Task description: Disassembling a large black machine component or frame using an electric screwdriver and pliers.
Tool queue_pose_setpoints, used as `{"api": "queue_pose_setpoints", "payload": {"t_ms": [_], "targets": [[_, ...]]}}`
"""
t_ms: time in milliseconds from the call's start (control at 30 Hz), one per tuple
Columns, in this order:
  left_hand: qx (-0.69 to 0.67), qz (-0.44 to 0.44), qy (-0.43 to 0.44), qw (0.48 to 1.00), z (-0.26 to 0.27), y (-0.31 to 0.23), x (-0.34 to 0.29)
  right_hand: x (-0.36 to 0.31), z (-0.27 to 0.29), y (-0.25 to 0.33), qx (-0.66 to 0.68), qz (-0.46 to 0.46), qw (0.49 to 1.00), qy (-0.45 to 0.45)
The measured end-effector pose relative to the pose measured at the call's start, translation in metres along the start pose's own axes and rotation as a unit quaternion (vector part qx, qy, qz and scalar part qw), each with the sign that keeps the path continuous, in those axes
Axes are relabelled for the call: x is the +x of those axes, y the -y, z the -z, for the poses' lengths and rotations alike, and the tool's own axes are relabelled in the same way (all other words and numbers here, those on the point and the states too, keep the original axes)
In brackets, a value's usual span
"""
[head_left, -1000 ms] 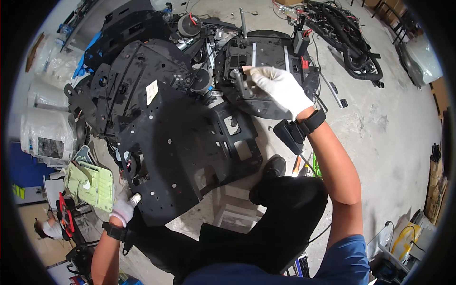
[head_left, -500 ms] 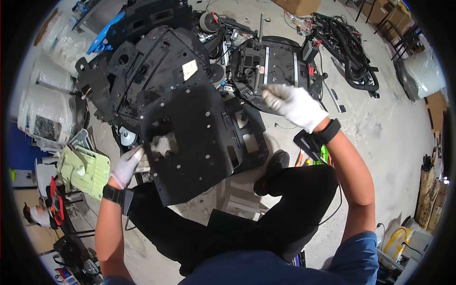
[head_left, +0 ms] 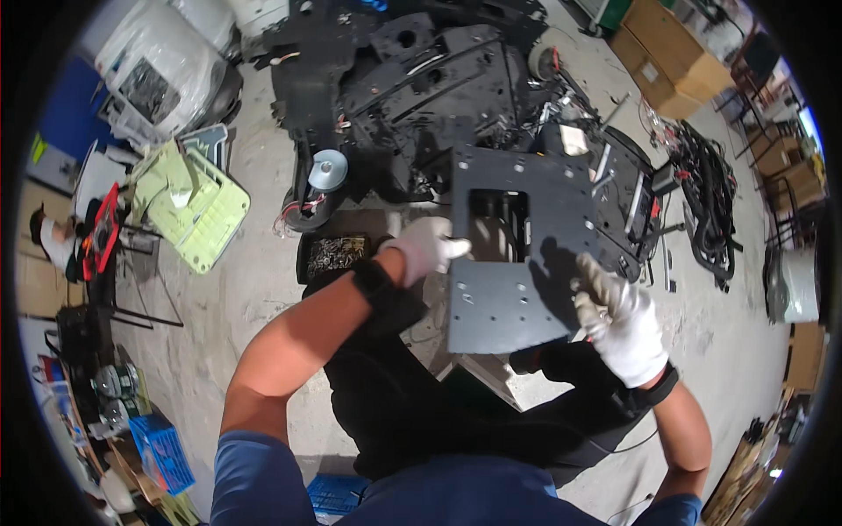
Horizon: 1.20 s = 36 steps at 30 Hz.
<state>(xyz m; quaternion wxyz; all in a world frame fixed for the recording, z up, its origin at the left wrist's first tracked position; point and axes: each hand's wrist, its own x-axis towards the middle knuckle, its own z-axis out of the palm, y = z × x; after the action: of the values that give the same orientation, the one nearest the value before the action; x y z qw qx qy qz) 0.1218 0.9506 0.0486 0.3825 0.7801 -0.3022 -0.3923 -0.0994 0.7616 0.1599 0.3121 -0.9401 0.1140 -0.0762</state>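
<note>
A flat dark grey plate with a rectangular cut-out (head_left: 504,287) was gripped by its left edge

The plate was in front of the person's black-trousered legs (head_left: 412,394), in the middle of the scene, with small holes dotted across its surface. The left hand in a white glove (head_left: 425,249) held the plate's left edge, its thumb laid toward the cut-out; the other fingers could not be clearly made out. The right hand in a white glove (head_left: 623,323) was at the plate's right edge, nearer the person, with its fingers curled in a narrow bend. Whether it touched the plate or pinched something small was not possible to tell. A hand-shaped shadow fell across the right part of the plate.

Just left of the left hand sat a shallow black tray of small metal pieces (head_left: 304,260), and a little farther off, a round pale grey disc (head_left: 327,169). Large black perforated panels (head_left: 438,101) were piled on the far side, partly behind the plate. To the left lay a pale green moulded panel (head_left: 215,219). On the far right were a tangled bundle of black tubes and cables (head_left: 706,206) and, beyond it, brown cardboard boxes (head_left: 662,66). A blue lattice-sided plastic crate (head_left: 164,451) stood near, at the left.
</note>
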Motion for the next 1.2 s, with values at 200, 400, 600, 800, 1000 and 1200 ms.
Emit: {"api": "queue_pose_setpoints", "payload": {"t_ms": [200,400,600,800,1000,1200], "targets": [[-0.048,0.009,0.075,0.996,-0.023,0.010,-0.002,0.026,-0.055,0.030,-0.108,0.048,0.990,0.073],[0.052,-0.043,0.122,0.990,-0.016,-0.009,0.011,0.033,-0.086,0.036,-0.218,0.095,0.971,0.024],[0.071,-0.081,0.149,0.983,-0.003,-0.012,0.021,0.066,-0.105,0.047,-0.238,-0.098,0.959,0.118],[0.086,-0.123,0.181,0.972,0.007,0.011,0.035,0.072,-0.138,0.021,-0.197,-0.120,0.973,0.031],[-0.096,-0.017,0.060,0.993,0.068,0.035,0.028,0.063,-0.117,0.019,-0.223,-0.093,0.966,-0.093],[-0.045,-0.006,-0.010,0.999,0.059,0.049,0.037,0.065,-0.052,-0.010,-0.089,-0.176,0.976,-0.087]]}}
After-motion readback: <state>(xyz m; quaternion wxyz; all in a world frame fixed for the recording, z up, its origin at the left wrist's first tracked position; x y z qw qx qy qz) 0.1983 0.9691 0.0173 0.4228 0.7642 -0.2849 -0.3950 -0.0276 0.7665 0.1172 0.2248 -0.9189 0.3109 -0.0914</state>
